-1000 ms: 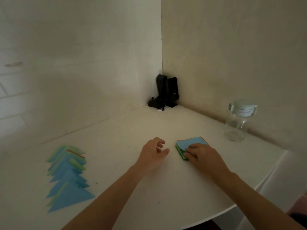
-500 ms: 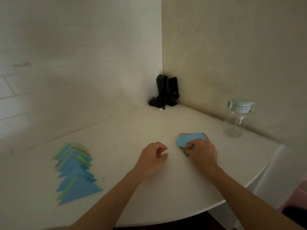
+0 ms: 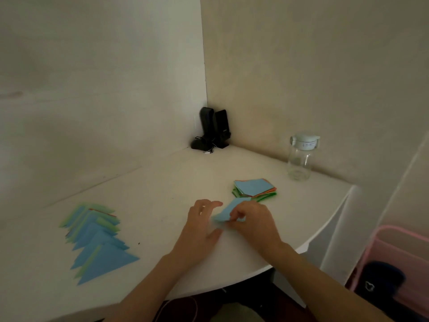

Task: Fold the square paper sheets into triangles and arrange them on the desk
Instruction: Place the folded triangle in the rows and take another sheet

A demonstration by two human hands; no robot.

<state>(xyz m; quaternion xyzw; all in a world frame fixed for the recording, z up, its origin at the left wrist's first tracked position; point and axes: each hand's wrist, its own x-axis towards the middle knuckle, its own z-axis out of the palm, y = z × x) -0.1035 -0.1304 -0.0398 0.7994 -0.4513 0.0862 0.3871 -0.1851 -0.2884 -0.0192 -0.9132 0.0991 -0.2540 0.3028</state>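
Observation:
A blue square sheet [image 3: 228, 211] lies near the middle of the white desk [image 3: 162, 182], pinched at its near edge by my right hand [image 3: 251, 223]. My left hand [image 3: 202, 225] rests on the desk just left of the sheet, fingers loosely spread, close to the paper's left corner. Behind them sits the stack of square sheets [image 3: 254, 188], blue on top with orange and green edges showing. At the left lies an overlapping row of folded triangles [image 3: 97, 240], mostly blue with green and one orange edge.
A clear bottle with a pale lid [image 3: 300, 158] stands at the back right. Two black speakers [image 3: 214, 129] fill the wall corner. The desk's curved front edge runs close below my wrists. A pink bin [image 3: 394, 270] stands on the floor at the right.
My right hand has pulled one blue sheet off the stack and drawn it toward me and to the left. My left hand's fingers have spread beside it.

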